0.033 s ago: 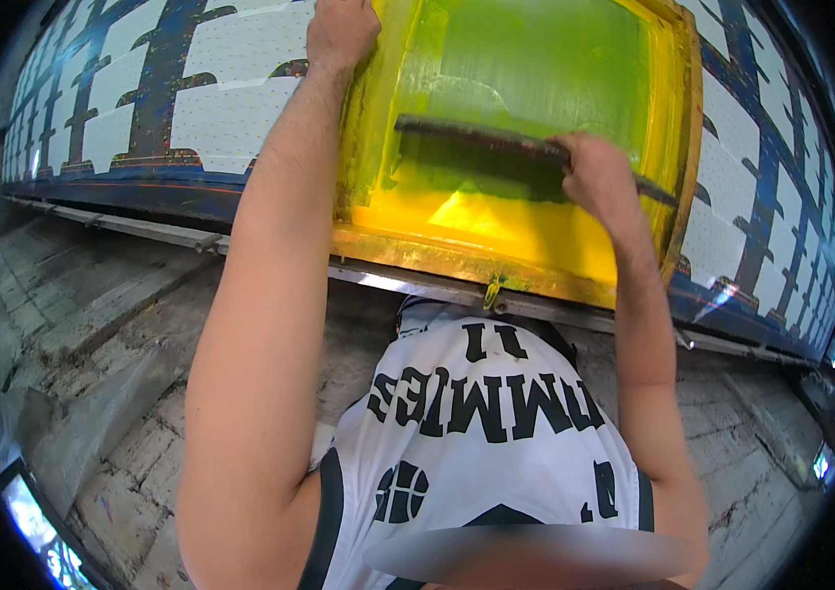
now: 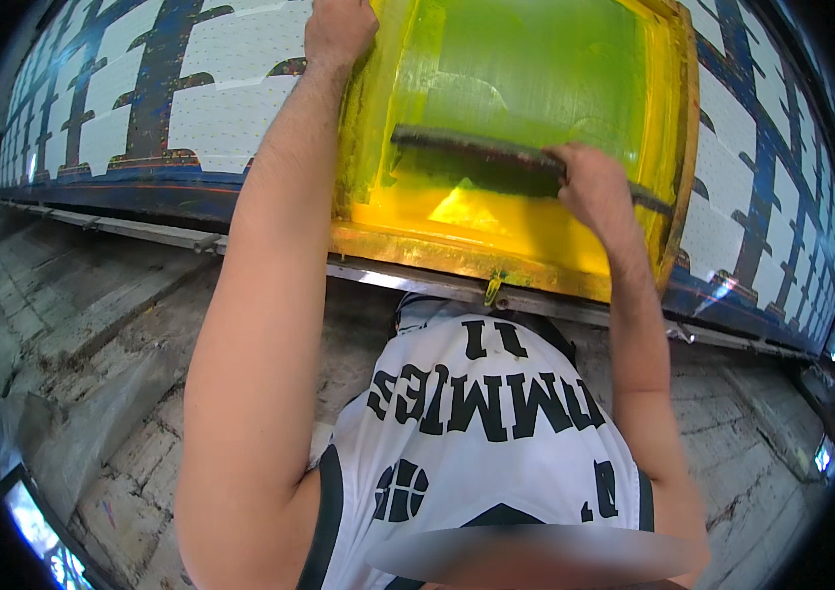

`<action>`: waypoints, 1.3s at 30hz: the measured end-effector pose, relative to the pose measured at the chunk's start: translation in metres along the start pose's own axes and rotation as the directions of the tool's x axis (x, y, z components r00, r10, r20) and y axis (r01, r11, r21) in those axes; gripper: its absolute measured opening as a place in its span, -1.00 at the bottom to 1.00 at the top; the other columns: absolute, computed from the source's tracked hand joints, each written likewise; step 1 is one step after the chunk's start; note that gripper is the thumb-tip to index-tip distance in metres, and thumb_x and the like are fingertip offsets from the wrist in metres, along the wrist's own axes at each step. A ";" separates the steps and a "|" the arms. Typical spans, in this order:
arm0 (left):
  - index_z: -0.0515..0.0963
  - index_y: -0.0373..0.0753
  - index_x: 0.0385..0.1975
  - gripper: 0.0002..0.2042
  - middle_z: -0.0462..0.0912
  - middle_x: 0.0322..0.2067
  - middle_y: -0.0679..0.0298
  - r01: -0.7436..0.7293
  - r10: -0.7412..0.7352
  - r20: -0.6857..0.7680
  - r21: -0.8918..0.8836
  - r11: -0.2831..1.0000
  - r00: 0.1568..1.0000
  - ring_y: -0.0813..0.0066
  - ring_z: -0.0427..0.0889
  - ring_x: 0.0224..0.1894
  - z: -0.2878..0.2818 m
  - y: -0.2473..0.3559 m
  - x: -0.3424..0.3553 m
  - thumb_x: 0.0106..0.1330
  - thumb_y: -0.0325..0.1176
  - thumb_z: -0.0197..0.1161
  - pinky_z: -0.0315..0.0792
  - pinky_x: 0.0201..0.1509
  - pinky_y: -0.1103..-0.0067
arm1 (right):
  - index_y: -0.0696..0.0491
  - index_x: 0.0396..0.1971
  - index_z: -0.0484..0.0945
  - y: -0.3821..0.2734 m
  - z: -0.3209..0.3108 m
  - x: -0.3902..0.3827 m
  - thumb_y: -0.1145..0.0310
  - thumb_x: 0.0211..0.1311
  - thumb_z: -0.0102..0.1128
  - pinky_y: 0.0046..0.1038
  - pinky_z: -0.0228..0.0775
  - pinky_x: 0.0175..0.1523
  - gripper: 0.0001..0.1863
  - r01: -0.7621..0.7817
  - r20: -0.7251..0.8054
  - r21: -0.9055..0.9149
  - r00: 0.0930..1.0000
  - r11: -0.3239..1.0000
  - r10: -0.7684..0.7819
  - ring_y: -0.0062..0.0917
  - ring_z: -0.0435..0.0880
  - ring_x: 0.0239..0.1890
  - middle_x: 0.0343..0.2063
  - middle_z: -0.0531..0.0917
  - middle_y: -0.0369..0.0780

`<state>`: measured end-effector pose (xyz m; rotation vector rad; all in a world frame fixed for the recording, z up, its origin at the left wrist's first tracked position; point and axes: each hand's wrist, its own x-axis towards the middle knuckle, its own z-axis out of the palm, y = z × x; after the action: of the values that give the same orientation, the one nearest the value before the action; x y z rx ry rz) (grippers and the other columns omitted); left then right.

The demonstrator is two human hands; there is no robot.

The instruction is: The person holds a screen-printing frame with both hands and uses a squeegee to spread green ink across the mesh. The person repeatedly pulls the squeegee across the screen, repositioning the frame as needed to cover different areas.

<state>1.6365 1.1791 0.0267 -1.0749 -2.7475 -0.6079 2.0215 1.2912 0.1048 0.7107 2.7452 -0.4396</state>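
Observation:
A yellow-stained screen printing frame (image 2: 457, 248) lies over the printing table in front of me. Its mesh (image 2: 535, 74) looks green, with a band of wet yellow ink (image 2: 525, 228) at the near end. My right hand (image 2: 594, 187) is closed around a long dark squeegee (image 2: 476, 145), which spans the mesh crosswise just beyond the ink. At the far left side of the frame, my left hand (image 2: 341, 29) is closed on its edge; the fingertips are partly hidden.
White cut fabric pieces (image 2: 230, 108) with dark gaps between them cover the table left and right of the frame. A metal rail (image 2: 417, 285) with a small yellow-stained clamp (image 2: 493, 288) runs along the near edge. Below is a worn brick floor (image 2: 142, 442) with plastic sheeting (image 2: 73, 423).
The squeegee and my right hand have shifted slightly toward me over the mesh. My left hand stays at the frame's edge.

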 end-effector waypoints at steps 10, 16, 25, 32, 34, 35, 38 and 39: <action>0.53 -0.11 0.26 -0.64 0.64 0.00 -0.16 0.058 -0.058 0.037 -0.009 0.998 0.998 -0.21 0.70 0.04 0.015 -0.014 0.005 0.57 -0.15 0.12 0.63 0.11 0.04 | 0.06 0.17 0.71 -0.054 0.023 -0.082 0.67 0.06 0.27 -0.14 0.60 0.26 -0.41 -0.095 -0.034 0.098 0.995 0.991 0.099 -0.10 0.70 0.16 0.07 0.76 -0.07; 0.36 0.22 0.58 -0.43 0.58 0.24 -0.12 0.010 -0.022 0.128 0.091 0.996 0.992 -0.10 0.62 0.28 0.015 -0.024 0.007 0.58 0.04 0.08 0.56 0.34 0.08 | 0.06 0.15 0.72 -0.048 0.018 -0.087 0.64 0.06 0.26 -0.13 0.60 0.23 -0.44 -0.045 -0.039 0.094 0.998 0.995 0.049 -0.11 0.71 0.13 0.04 0.76 -0.07; 0.33 0.24 0.60 -0.42 0.58 0.25 -0.15 -0.024 0.012 0.094 0.130 0.991 0.996 -0.15 0.61 0.30 0.019 -0.025 0.010 0.59 0.03 0.08 0.54 0.35 0.07 | 0.07 0.33 0.59 -0.041 0.026 -0.126 0.45 0.21 0.45 -0.15 0.53 0.37 -0.37 0.069 0.040 0.294 0.996 0.953 -0.085 -0.11 0.62 0.30 0.25 0.64 -0.05; 0.35 0.27 0.59 -0.44 0.57 0.29 -0.07 0.011 -0.034 0.112 0.201 0.980 0.993 -0.09 0.61 0.30 0.020 -0.023 0.012 0.60 0.04 0.06 0.54 0.37 0.10 | 0.11 0.30 0.61 0.063 0.029 -0.162 0.31 0.32 0.48 -0.14 0.41 0.45 -0.44 0.102 -0.281 0.518 0.958 0.849 0.056 -0.05 0.57 0.35 0.27 0.62 0.01; 0.33 0.27 0.60 -0.43 0.56 0.31 -0.07 0.011 -0.034 0.108 0.203 0.979 0.994 -0.08 0.61 0.32 0.019 -0.023 0.011 0.61 0.04 0.05 0.53 0.38 0.11 | 0.12 0.31 0.60 0.106 0.038 -0.163 0.33 0.30 0.51 -0.13 0.43 0.41 -0.41 -0.043 -0.443 0.460 0.854 0.887 0.271 -0.06 0.58 0.31 0.23 0.62 0.01; 0.32 0.26 0.61 -0.43 0.55 0.32 -0.07 0.016 -0.042 0.118 0.212 0.977 0.992 -0.08 0.61 0.33 0.019 -0.022 0.011 0.62 0.05 0.05 0.52 0.39 0.12 | 0.11 0.33 0.59 0.126 0.045 -0.164 0.34 0.29 0.54 -0.12 0.44 0.39 -0.39 -0.150 -0.500 0.432 0.781 0.889 0.374 -0.06 0.58 0.29 0.21 0.61 0.01; 0.31 0.25 0.62 -0.43 0.54 0.35 -0.07 0.008 -0.035 0.141 0.187 0.982 0.989 -0.08 0.59 0.35 0.017 -0.023 0.011 0.62 0.04 0.05 0.52 0.40 0.10 | 0.10 0.39 0.54 0.178 0.064 -0.167 0.33 0.28 0.57 -0.14 0.45 0.35 -0.31 -0.258 -0.476 0.559 0.678 0.788 0.560 -0.09 0.56 0.27 0.21 0.56 0.01; 0.31 0.25 0.62 -0.43 0.54 0.34 -0.07 0.012 -0.040 0.146 0.194 0.981 0.988 -0.06 0.59 0.35 0.018 -0.023 0.011 0.63 0.04 0.05 0.52 0.40 0.10 | 0.11 0.43 0.48 0.189 0.069 -0.168 0.23 0.24 0.62 -0.13 0.39 0.41 -0.21 -0.258 -0.377 0.659 0.699 0.706 0.608 -0.08 0.52 0.30 0.22 0.53 0.01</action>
<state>1.6130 1.1779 0.0062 -1.0812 -2.8779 -0.2658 2.2711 1.3534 0.0555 1.9303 2.7593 -1.0956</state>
